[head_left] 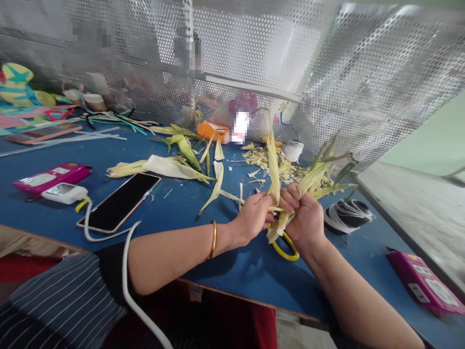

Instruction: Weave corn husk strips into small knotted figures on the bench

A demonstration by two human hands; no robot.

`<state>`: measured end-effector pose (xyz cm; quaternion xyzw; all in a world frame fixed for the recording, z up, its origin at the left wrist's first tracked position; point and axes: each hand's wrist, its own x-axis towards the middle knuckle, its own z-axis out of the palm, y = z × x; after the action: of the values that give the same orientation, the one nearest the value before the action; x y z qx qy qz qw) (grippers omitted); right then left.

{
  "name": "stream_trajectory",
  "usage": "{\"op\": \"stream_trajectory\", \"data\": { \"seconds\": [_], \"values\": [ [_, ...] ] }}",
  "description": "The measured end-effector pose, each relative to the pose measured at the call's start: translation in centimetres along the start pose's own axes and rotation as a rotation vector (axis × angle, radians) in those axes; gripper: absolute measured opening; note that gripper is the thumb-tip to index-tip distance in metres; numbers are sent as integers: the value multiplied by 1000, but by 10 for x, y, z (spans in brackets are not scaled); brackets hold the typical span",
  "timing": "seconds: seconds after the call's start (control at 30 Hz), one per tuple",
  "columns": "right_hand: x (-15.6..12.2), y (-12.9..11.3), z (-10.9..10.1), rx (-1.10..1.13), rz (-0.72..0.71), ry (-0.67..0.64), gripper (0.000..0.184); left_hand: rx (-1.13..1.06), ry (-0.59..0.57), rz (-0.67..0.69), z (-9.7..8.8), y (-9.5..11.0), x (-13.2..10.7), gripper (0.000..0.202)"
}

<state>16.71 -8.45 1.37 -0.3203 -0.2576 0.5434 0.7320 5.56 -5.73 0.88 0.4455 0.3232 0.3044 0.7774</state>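
Note:
Both hands meet over the blue table, working on pale green corn husks. My right hand [305, 215] is closed round a bunch of corn husks [312, 179] whose tips fan up and to the right. Close beside it, my left hand [255, 215] pinches a long upright corn husk [273, 165] near its lower end. Beneath the hands lies a pair of scissors, with one yellow handle [286, 249] showing and the blades mostly hidden. A loose husk strip [213, 193] rests just left of the hands.
Husk scraps [286, 167] are heaped behind the hands. More husks [178, 167] lie left of centre. A black phone [121, 201], a white cable [125, 271], a wire spool [348, 214] and magenta packs [425, 281] sit around. Perforated metal mesh [250, 43] borders the table's back.

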Motion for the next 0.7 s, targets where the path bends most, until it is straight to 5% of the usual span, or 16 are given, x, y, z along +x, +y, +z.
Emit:
{"op": "stream_trajectory", "data": {
  "seconds": [0.27,0.37,0.5,0.7],
  "values": [
    [-2,-2,0,72,47,-23,32,11,-89,-86,-3,-2,6,21],
    [0,-2,0,75,-34,-10,30,-5,-89,40,-9,-1,8,25],
    [4,-3,-2,-26,-144,68,22,39,-174,200,-20,5,13,33],
    [19,-4,-18,-249,-88,260,28,16,-74,88,-31,20,21,23]
  ]
}}
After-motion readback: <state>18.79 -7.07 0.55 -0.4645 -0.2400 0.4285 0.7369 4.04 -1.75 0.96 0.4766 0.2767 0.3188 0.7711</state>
